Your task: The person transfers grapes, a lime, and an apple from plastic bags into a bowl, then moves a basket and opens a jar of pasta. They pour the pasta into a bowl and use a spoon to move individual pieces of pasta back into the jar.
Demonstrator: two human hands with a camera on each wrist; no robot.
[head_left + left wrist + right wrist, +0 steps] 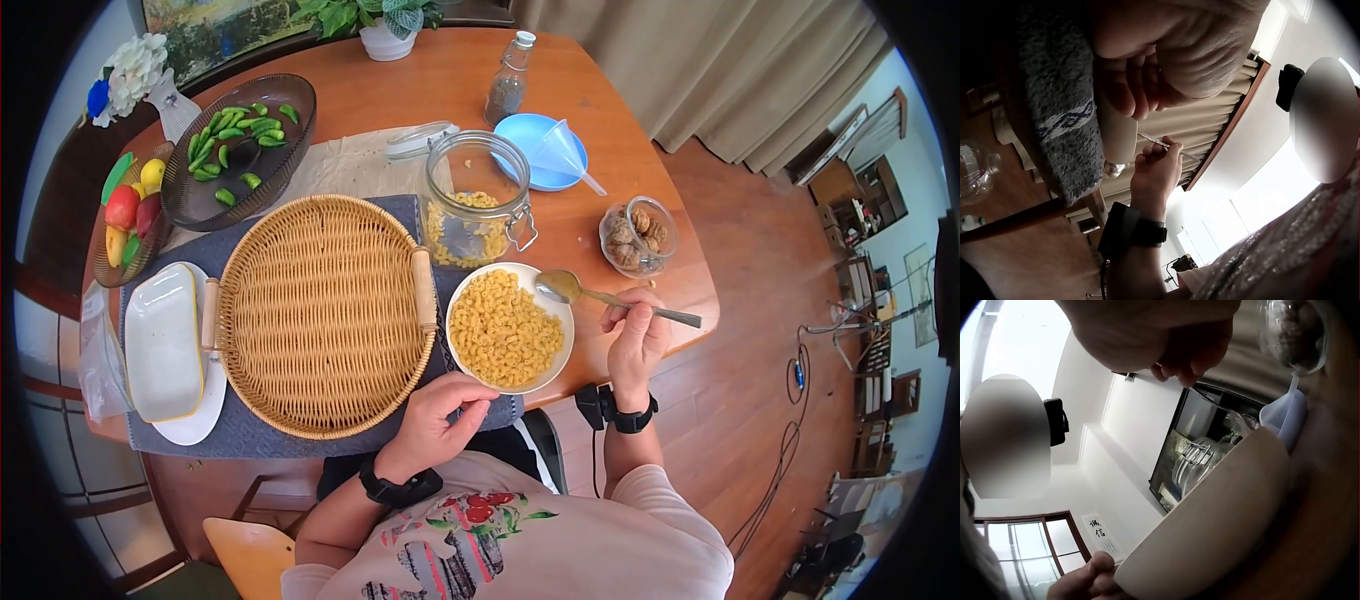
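My right hand (637, 345) grips a metal spoon (605, 298) by its handle. The spoon's head hangs over the right rim of a white bowl (566, 345), which is filled with short curly macaroni (505, 330). At the bowl's near rim, my left hand (440, 420) pinches the edge with thumb and fingers; the right wrist view shows these fingers (1094, 575) against the bowl's side. Behind the bowl stands a glass clip-top jar (475, 175), open, with some macaroni inside.
Left of the bowl lies a round wicker tray (320, 320) on a dark cloth. A blue plate (530, 135) with a funnel (562, 152) sits behind, near a stoppered bottle (508, 80). A jar of walnuts (638, 238) stands to the right. Green peppers fill an oval dish (290, 170).
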